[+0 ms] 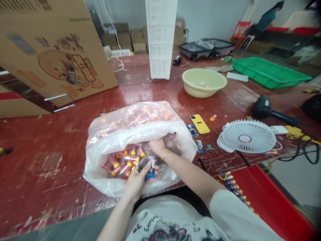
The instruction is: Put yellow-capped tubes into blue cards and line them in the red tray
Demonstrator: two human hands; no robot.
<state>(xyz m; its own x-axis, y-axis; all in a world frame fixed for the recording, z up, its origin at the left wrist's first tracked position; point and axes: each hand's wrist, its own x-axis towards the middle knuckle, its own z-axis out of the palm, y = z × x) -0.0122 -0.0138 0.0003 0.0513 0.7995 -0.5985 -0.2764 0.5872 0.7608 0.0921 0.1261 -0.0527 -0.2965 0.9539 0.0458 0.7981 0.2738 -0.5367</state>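
A large clear plastic bag (130, 135) with its rim rolled back lies on the red table in front of me. Inside it are many small pink-red tubes with yellow caps (125, 164). Over the bag's near edge, my left hand (139, 179) is closed around a small plastic packet (149, 172) with blue and dark print, thumb on top. My right hand (157, 147), with a thin bracelet at the wrist, reaches into the bag's right part. Its fingertips are hidden, so what they touch cannot be made out.
Right of the bag lie a yellow phone (200, 124) and small packets (199, 146). Beyond are a pale yellow basin (204, 83), a white fan grille (247, 137) and a green tray (271, 72). A cardboard box (57, 53) stands left; a white rack (162, 40) rises behind.
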